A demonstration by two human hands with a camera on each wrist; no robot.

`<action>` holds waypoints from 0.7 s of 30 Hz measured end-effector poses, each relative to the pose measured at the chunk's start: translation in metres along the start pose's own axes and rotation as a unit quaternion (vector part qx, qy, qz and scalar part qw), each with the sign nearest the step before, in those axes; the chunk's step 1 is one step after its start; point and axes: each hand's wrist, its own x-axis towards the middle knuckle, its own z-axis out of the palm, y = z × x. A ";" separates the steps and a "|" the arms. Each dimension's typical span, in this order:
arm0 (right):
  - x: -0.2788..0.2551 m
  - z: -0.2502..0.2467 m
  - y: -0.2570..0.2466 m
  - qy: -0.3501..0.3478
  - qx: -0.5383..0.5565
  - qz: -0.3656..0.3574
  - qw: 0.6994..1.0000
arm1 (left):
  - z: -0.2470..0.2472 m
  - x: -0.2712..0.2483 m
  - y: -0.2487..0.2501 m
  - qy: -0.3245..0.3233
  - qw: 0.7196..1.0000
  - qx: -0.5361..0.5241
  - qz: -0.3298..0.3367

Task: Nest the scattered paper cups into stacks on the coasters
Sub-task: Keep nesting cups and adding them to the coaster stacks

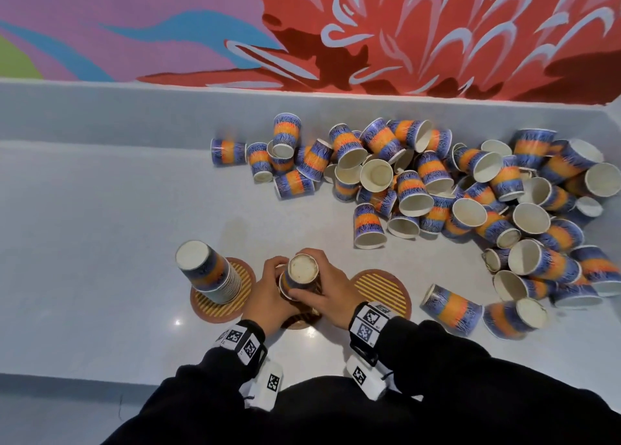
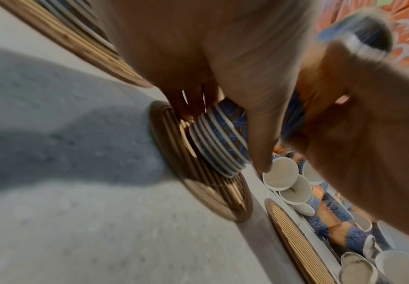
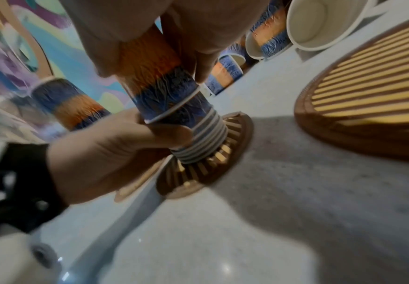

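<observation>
An upside-down stack of blue-and-orange paper cups [image 1: 302, 271] stands on the middle coaster [image 1: 300, 323], which my hands mostly hide. My left hand [image 1: 274, 281] grips the stack from the left. My right hand [image 1: 317, 291] wraps round the top cup [image 3: 159, 80], whose rim sits tilted a little above the nested rims [image 3: 199, 140]. The left wrist view shows those rims [image 2: 220, 146] on the slatted coaster [image 2: 206, 190]. A taller finished stack [image 1: 208, 270] stands on the left coaster [image 1: 215, 307]. The right coaster [image 1: 383, 291] is bare.
A big pile of loose cups [image 1: 453, 189] covers the back right of the grey counter [image 1: 100, 226]. Two cups [image 1: 452, 305] lie on their sides right of the bare coaster. A low grey ledge and a painted wall [image 1: 403, 34] close the back.
</observation>
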 end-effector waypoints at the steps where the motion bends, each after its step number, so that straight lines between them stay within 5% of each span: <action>1: 0.001 0.001 0.003 -0.016 -0.010 0.003 1.000 | -0.001 -0.001 -0.002 -0.001 1.000 -0.005 0.005; 16: 0.007 -0.001 0.020 -0.069 -0.052 0.032 0.996 | -0.011 -0.008 0.013 -0.046 0.998 0.011 0.048; 21: -0.016 -0.061 0.014 0.033 -0.061 0.072 0.995 | -0.036 -0.023 0.081 0.010 0.980 0.043 0.196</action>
